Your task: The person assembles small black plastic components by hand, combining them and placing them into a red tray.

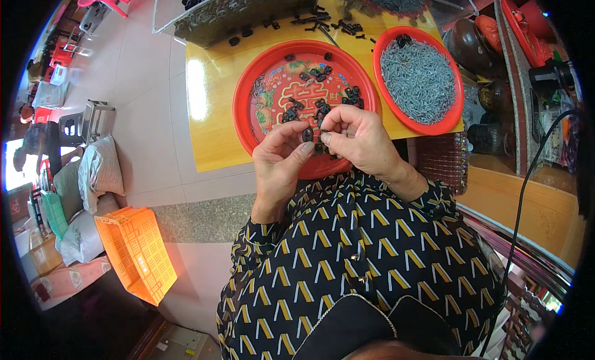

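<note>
Head view: left hand (280,158) pinches small black part (307,134) over near rim of red tray (248,93); right hand (356,134) fingertips closed beside it, contents unclear. Second tray (457,106) at table's right edge.

The round red plastic tray (248,93) is glossy, with a printed pattern. The yellow wooden counter (211,106) is smooth and shines under the light. Small black plastic pieces (319,106) look matt; the grey metal bits (418,78) gleam dully.
</note>
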Available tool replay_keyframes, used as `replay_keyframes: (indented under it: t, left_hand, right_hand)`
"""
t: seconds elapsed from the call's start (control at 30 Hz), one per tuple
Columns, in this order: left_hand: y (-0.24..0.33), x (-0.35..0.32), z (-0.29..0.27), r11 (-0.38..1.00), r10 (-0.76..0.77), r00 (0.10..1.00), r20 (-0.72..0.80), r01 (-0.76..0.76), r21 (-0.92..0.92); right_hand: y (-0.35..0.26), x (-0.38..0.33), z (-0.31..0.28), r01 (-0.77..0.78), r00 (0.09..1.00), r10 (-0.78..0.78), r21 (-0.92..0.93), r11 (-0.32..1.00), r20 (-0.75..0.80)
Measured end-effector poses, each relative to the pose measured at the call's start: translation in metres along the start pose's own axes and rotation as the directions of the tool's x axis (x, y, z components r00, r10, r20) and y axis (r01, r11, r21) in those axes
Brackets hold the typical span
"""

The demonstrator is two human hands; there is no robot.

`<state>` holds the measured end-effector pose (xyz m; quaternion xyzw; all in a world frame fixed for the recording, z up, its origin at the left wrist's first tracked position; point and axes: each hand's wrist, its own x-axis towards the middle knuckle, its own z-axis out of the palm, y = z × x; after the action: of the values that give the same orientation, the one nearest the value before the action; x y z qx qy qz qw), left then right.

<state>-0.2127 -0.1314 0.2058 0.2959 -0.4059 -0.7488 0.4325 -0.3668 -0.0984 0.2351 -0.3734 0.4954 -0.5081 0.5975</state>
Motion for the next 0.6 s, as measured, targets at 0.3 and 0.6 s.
replay_keyframes:
  t: [0.3, 0.6]
  left_hand:
    - [-0.0051, -0.0025, 0.0022, 1.000, -0.004, 1.000, 0.026, 0.004, -0.009]
    - [-0.0004, -0.0018, 0.0028, 0.995, -0.082, 0.996, 0.032, 0.084, -0.057]
  right_hand:
    - [-0.0027, 0.0006, -0.0001, -0.014, 1.000, 0.014, 0.003, 1.000, 0.021]
    - [-0.0084, 0.0005, -0.0061, -0.105, 0.992, 0.102, 0.036, 0.994, 0.074]
